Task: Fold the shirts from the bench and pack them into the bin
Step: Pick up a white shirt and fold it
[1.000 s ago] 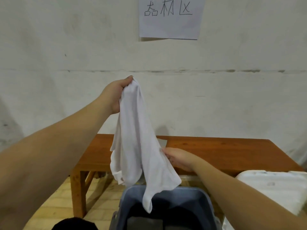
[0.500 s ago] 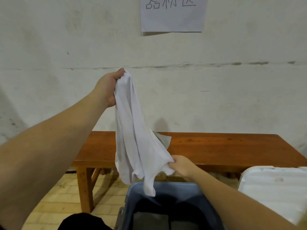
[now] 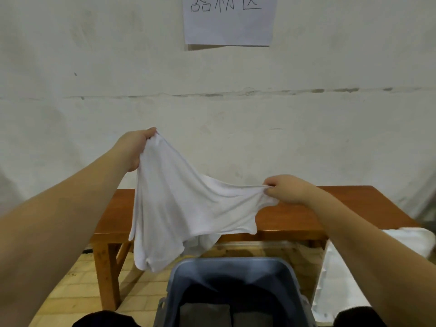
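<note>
Both hands grip a white shirt [image 3: 188, 204] — left hand [image 3: 134, 147] bunches cloth at frame centre-left, right hand [image 3: 286, 188] pinches an edge lower, centre-right | shirt stretched in the air before the wooden bench [image 3: 330, 208] | blue bin [image 3: 233, 267] below — bottom centre
</note>
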The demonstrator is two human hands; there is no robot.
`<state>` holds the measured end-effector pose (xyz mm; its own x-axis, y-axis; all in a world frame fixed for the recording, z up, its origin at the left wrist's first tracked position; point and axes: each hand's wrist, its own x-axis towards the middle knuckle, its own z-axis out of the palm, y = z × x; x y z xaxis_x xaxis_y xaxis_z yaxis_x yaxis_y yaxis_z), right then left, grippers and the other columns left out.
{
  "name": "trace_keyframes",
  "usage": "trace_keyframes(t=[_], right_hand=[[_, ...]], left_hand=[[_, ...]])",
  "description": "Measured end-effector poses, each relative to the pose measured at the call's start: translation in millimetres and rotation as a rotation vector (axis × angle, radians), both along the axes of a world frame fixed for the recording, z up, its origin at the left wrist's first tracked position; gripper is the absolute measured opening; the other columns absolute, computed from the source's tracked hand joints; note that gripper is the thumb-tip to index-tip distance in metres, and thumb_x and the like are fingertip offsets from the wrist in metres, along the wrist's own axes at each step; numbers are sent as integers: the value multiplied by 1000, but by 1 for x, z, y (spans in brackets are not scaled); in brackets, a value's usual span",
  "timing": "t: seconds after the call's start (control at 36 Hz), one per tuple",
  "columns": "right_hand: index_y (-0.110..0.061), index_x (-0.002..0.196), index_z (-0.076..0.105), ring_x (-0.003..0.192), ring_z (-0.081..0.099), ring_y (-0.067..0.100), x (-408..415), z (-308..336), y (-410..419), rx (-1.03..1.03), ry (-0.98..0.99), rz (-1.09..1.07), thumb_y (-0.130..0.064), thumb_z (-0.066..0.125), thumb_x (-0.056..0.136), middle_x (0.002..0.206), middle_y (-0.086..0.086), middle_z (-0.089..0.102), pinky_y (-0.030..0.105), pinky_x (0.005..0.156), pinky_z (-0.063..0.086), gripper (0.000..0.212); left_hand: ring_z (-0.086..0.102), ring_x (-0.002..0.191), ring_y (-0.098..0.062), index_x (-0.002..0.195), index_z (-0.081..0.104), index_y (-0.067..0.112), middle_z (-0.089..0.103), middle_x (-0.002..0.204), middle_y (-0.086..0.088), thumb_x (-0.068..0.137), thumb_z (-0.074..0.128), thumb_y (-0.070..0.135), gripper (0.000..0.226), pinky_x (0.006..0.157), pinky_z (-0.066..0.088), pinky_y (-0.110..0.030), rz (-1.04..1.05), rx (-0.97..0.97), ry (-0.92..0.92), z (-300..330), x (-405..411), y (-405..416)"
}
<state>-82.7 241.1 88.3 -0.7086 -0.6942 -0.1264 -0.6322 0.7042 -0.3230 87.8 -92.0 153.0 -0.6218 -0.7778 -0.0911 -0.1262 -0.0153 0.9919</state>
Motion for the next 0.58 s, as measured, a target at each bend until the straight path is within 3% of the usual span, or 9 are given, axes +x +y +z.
trace_keyframes(t=[0.11,0.19,0.36,0.47,0.58], right_hand=[[-24,122,63,93,59,15,12,46,3,-58,20,77,-27,49,97,115,-2,66,29,80,45,29],[-29,120,65,85,66,14,24,71,0,-319,-203,100,-21,57,96,100,-3,65,26,70,56,27],[-20,108,70,72,62,11,35,104,-18,-875,-611,70,-14,60,97,86,1,67,21,65,54,17],[-16,102,71,74,66,11,41,116,-28,-1141,-767,79,-11,56,99,89,1,69,21,66,54,16],[-15,100,69,80,68,14,44,128,-38,-1341,-848,126,-7,53,99,89,2,71,27,77,57,19]], left_hand=[[65,95,-24,101,68,12,68,106,-8,90,66,40,30,85,52,-34,-14,-57,-45,-9,-7,13],[63,103,-29,92,65,13,66,111,-11,88,68,42,29,97,50,-42,-17,-75,-96,-19,-13,20],[64,102,-31,102,68,10,68,109,-11,88,68,44,37,96,51,-43,-109,-63,-160,-28,-25,43],[63,103,-29,103,67,11,68,109,-9,87,68,45,37,99,49,-42,-158,-40,-165,-29,-30,61],[67,100,-28,111,67,9,70,111,-11,87,65,47,44,97,52,-43,-218,-43,-139,-33,-38,79]])
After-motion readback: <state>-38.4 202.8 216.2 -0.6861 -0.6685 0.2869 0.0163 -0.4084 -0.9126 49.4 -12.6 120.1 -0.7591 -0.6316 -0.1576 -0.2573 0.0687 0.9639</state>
